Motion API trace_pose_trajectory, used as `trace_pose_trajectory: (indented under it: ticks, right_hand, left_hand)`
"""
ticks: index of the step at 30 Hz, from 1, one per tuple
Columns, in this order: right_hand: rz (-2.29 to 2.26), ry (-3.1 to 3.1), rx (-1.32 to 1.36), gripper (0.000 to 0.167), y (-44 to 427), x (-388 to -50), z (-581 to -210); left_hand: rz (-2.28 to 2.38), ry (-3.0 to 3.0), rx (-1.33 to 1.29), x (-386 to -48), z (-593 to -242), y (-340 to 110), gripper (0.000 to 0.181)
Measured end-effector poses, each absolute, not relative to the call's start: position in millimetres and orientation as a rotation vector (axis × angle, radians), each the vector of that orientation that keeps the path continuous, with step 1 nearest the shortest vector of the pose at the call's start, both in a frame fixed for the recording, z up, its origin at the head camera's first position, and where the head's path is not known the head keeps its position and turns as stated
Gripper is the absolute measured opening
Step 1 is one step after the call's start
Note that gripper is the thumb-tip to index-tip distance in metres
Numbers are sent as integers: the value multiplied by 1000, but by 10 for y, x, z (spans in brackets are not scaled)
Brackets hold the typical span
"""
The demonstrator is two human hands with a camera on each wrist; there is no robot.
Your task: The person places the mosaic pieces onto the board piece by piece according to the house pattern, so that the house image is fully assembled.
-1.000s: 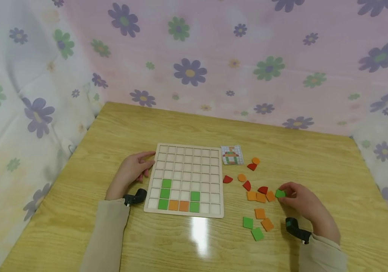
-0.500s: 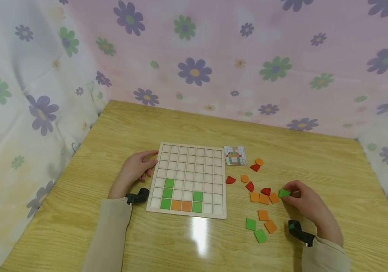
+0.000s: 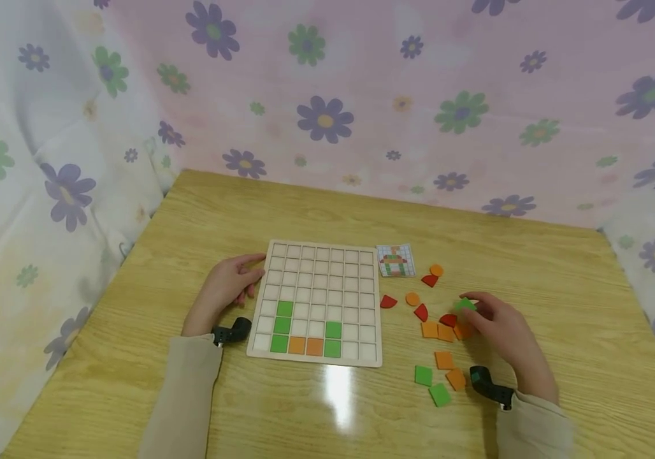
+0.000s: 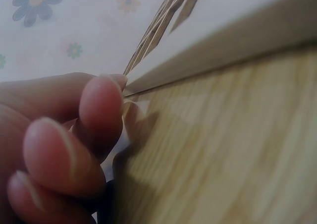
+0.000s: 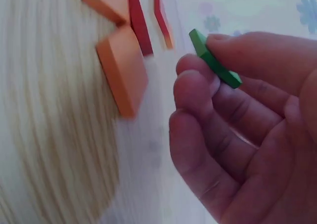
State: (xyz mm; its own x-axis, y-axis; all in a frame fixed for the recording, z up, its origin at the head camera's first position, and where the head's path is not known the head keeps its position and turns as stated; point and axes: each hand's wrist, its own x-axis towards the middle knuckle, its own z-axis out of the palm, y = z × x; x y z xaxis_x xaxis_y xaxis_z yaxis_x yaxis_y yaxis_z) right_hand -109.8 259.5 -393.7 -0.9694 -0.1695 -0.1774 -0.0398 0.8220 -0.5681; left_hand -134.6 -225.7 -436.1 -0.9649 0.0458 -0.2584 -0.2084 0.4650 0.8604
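A pale wooden grid board lies on the table, with several green and two orange square tiles set in its lower cells. Beside its left edge is my left hand, its fingertips touching the rim; the left wrist view shows the fingers loosely bent against the board's corner. My right hand pinches a green square tile between thumb and fingers, held above the table over the loose pieces. Close below it are a red quarter-round piece and several orange square tiles.
A small printed pattern card lies by the board's upper right. Between board and right hand are two orange discs, more red pieces and, nearer me, green tiles. Flowered cloth hangs behind the table.
My right hand has lifted the green tile from the table beside the orange tiles and moved it up and slightly left. The left hand stays at the board's edge.
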Motion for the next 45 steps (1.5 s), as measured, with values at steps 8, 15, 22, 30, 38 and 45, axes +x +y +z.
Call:
trace_pose_trajectory:
  ticks: [8, 15, 22, 30, 38, 45]
  right_hand:
    - [-1062, 2691, -264, 43, 2334, -1090, -3906]
    - [-1107, 2601, -298, 40, 2006, -1097, -3931]
    - [-1186, 2514, -379, 34, 1735, -1113, -4022]
    - [-1190, 2483, -430, 29, 1422, -1100, -4048]
    - [-1156, 2485, -486, 24, 1130, -1107, -4064]
    - [-1033, 2579, -507, 23, 970, -1122, -4044]
  left_hand:
    - [1497, 2472, -138, -1322, -4361, -2253, 40]
    - [1494, 2471, -156, -1324, -4372, -2244, 39]
    - [1504, 2468, -121, -1327, -4381, -2239, 41]
    - [1505, 2470, -137, -1323, -4361, -2265, 40]
    - [1520, 2464, -138, -1346, -4348, -2258, 39]
    - [1530, 2473, -124, -1330, -4347, -2258, 40]
